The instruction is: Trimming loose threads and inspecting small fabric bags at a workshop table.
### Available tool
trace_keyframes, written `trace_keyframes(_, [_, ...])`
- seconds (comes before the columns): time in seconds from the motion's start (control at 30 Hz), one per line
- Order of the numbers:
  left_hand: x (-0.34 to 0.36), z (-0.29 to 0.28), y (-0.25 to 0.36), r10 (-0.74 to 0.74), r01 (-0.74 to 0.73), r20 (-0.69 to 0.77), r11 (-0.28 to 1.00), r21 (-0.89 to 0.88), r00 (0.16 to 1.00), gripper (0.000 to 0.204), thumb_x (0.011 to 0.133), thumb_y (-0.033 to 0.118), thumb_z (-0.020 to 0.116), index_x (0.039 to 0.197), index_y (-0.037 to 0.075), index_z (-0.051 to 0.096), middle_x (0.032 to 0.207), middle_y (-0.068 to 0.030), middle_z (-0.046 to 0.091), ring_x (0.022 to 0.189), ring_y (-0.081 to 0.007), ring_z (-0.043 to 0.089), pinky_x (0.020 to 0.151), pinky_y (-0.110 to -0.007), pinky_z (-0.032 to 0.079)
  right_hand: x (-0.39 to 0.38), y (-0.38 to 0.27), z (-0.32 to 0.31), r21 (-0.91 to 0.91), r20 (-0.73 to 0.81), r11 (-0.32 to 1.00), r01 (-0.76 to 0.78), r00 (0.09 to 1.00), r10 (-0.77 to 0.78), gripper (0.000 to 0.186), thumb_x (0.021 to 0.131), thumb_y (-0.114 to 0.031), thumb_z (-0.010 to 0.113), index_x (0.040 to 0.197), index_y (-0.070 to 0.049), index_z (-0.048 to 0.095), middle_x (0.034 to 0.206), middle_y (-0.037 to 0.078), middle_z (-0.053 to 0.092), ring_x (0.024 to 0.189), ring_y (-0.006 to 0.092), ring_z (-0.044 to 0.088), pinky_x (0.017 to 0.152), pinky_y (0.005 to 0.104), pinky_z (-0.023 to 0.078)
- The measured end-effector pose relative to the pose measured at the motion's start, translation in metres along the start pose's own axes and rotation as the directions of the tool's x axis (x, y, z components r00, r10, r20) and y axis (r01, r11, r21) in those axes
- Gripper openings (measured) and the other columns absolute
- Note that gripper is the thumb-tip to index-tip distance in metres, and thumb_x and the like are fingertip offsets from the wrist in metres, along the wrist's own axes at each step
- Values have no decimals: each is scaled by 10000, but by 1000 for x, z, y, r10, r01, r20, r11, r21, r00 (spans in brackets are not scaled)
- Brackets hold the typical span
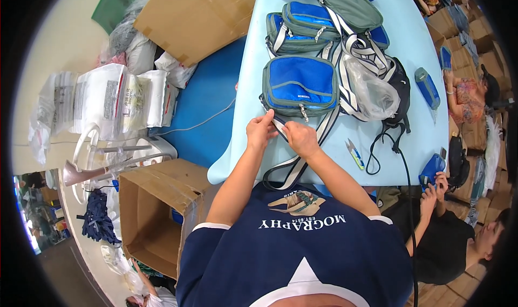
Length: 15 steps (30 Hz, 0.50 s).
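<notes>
The left hand (pixel 260 131) and the right hand (pixel 302 139) are clamped on a navy-and-white striped woven strap (pixel 279 125); metal-bladed snips (pixel 355 155) lie to their right; just beyond, a blue-and-grey rectangular fabric bag (pixel 300 86) rests on the pale-blue counter (pixel 413 137); farther back sit more blue-and-grey bags (pixel 309 22).

left fingers (pixel 268 118) and right fingers (pixel 292 129) hold striped strap (pixel 279 125) beside blue bag (pixel 302 83).
</notes>
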<state>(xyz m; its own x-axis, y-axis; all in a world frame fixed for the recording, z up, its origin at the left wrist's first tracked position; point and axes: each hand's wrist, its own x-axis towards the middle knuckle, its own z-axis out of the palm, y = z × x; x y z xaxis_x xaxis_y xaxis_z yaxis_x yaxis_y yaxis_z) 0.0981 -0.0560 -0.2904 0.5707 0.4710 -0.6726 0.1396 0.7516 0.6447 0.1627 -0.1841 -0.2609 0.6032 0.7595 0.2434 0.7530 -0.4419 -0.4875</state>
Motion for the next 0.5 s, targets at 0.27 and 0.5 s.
trace_keyframes(0.27, [6, -3, -4, 135, -116, -122, 982, 152, 983, 454, 739, 329, 727, 926, -45, 550, 791, -90, 611, 632, -151, 593, 505, -281, 505, 1, -5, 0, 11, -27, 988, 153, 988, -153, 122, 756, -144, 621, 743, -68, 526, 647, 89, 566, 616, 278, 577, 548, 375, 446])
trace_keyframes(0.5, [-2, 0, -5, 97, -88, -103, 993, 84, 990, 465, 740, 295, 731, 975, -62, 547, 794, -93, 615, 617, -149, 590, 499, -278, 502, 2, -6, 8, -39, 189, 991, -132, 973, 137, 143, 758, -166, 620, 764, -44, 546, 767, 139, 587, 747, 319, 580, 666, 428, 442])
